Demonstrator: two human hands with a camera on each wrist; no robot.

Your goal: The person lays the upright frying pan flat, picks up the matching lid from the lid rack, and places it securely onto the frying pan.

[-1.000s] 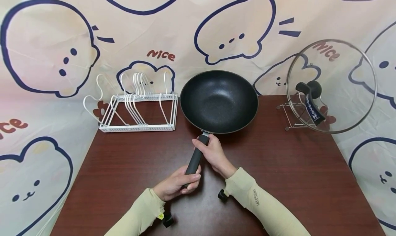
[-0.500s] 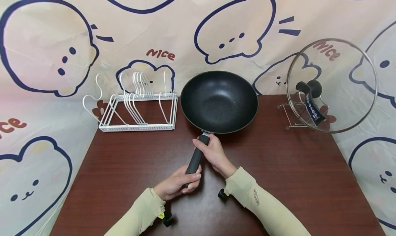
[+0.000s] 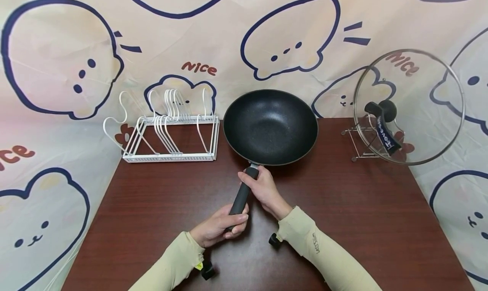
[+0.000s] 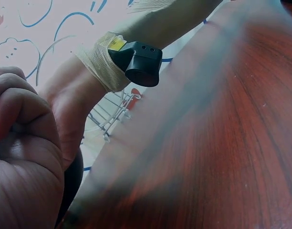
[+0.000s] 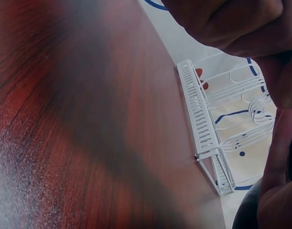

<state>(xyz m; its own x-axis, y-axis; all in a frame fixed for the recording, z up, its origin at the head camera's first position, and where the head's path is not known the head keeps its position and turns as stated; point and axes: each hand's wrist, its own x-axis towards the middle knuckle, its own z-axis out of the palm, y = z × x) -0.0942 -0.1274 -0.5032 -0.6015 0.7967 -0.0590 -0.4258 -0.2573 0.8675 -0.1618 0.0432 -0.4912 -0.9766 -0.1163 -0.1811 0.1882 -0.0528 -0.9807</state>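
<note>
A black wok (image 3: 271,128) stands at the middle back in the head view, its dark handle (image 3: 241,197) slanting toward the person. The left hand (image 3: 220,225) grips the handle's lower end with curled fingers. Nearer the pan, the right hand (image 3: 265,191) holds the upper part, thumb laid across the top; its other fingers are mostly hidden beneath. In the left wrist view the left hand (image 4: 24,152) is curled at the left edge, and the wok's dark side (image 4: 73,183) shows below the other wrist.
Left of the wok stands a white wire rack (image 3: 169,157) with tall curved dividers. At the back right a glass lid (image 3: 427,113) with a black knob leans upright on a small wire stand (image 3: 354,143). A patterned cloth (image 3: 289,11) hangs behind the brown table (image 3: 343,206).
The view has shifted very slightly. Both hands keep the same grip on the handle, and the wok's rim appears marginally lower at the back.
</note>
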